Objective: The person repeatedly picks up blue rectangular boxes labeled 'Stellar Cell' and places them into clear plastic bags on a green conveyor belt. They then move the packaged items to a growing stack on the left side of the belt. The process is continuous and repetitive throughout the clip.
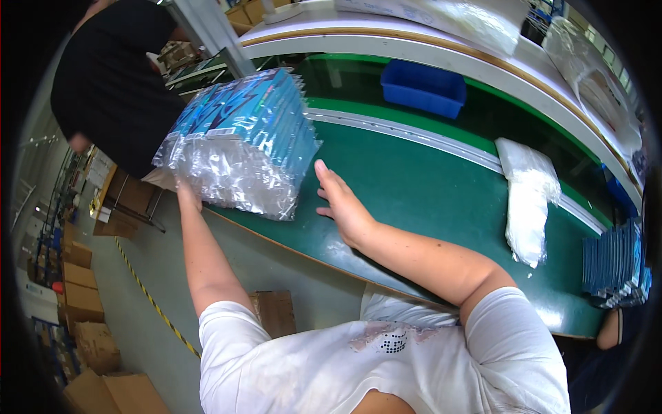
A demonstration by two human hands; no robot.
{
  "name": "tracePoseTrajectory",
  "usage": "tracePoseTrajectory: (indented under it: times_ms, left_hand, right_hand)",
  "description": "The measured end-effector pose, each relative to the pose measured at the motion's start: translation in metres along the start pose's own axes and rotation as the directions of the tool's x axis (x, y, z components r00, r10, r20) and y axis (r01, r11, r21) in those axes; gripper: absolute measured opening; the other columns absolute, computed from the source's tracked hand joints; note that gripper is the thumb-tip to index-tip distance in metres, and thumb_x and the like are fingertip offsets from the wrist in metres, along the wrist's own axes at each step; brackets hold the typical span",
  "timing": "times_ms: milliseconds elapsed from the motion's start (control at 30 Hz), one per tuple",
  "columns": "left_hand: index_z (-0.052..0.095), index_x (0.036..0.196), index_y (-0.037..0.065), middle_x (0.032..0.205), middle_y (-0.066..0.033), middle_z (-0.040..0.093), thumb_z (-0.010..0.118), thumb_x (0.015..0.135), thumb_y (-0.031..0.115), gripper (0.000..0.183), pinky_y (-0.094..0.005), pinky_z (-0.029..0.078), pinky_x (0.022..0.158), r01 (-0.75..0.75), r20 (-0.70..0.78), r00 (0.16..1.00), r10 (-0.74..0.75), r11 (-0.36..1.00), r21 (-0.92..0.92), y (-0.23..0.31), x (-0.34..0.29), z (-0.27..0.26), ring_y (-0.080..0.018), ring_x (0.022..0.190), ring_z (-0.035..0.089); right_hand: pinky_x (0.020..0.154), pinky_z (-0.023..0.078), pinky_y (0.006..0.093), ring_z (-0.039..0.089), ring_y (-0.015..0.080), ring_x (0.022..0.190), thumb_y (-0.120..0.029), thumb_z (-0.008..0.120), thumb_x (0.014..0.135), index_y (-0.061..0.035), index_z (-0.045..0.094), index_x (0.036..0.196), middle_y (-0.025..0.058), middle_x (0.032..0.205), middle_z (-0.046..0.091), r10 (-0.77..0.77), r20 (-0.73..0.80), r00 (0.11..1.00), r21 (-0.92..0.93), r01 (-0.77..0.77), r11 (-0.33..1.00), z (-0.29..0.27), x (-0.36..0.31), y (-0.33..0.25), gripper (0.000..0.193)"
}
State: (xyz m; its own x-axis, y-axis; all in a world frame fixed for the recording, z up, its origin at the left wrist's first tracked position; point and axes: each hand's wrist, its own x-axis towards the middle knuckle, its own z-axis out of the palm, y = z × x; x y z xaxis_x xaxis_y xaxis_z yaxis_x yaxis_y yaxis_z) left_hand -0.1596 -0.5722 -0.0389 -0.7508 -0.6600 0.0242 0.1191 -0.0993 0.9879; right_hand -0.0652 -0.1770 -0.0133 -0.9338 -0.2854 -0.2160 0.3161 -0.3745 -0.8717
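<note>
A thick row of flat blue packs in clear plastic bags (241, 121) stands on the green work table (414, 186), its loose bag ends facing me. My left hand (189, 194) is at the near left end of the row, and the bags and the angle hide most of its fingers. Just off the right end of the row is my right hand (339, 201), palm turned toward the packs. Its fingers are stretched out with nothing in them, and a small gap shows between them and the bags.
A pile of clear plastic bags (527, 207) lies on the right of the table, near a stack of blue packs (614, 265). A blue bin (423, 88) sits beyond the metal rail. A person in black (114, 83) stands at far left; another person's arm (609, 330) shows at right.
</note>
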Motion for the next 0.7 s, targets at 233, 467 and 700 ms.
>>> tracePoseTrajectory:
  times_ms: [233, 467, 700]
  left_hand:
    - [0.055, 0.113, -0.004, 0.119, -0.023, 0.057, 0.023, 0.096, 0.047, 0.063, -0.0485, 0.047, 0.091, -0.276, -0.467, 0.843, 0.266, 0.96, 0.048, 0.02, -0.088, -0.001, -0.0356, 0.109, 0.056]
    - [0.053, 0.111, -0.008, 0.112, -0.0203, 0.058, 0.041, 0.098, 0.028, 0.041, -0.0397, 0.048, 0.088, -0.74, -0.223, 0.589, 0.776, 0.63, 0.235, 0.051, -0.262, 0.112, -0.0277, 0.105, 0.057]
    - [0.046, 0.123, -0.004, 0.128, -0.0181, 0.047, 0.046, 0.096, 0.017, 0.034, -0.0403, 0.04, 0.099, -0.713, 0.648, 0.333, 0.685, 0.633, -0.302, 0.01, -0.44, 0.258, -0.0276, 0.118, 0.047]
  right_hand:
    - [0.074, 0.051, 0.0353, 0.06, 0.022, 0.087, -0.042, 0.057, 0.091, 0.0029, 0.057, 0.116, 0.0118, 0.098, 0.063, 0.12, 0.161, 0.98, -0.283, -0.071, 0.957, -0.121, -0.118, -0.01, 0.052]
    - [0.064, 0.049, 0.0353, 0.062, 0.0237, 0.078, -0.02, 0.065, 0.085, 0.0007, 0.059, 0.101, 0.0135, 0.087, 0.063, -0.604, -0.067, 0.794, -0.852, 0.27, 0.449, -0.213, -0.249, -0.043, 0.027]
    - [0.07, 0.041, 0.0294, 0.047, 0.0211, 0.08, -0.02, 0.075, 0.077, -0.0006, 0.047, 0.096, 0.0127, 0.091, 0.048, -0.919, -0.383, -0.088, -0.918, -0.078, 0.39, -0.321, -0.347, -0.053, 0.039]
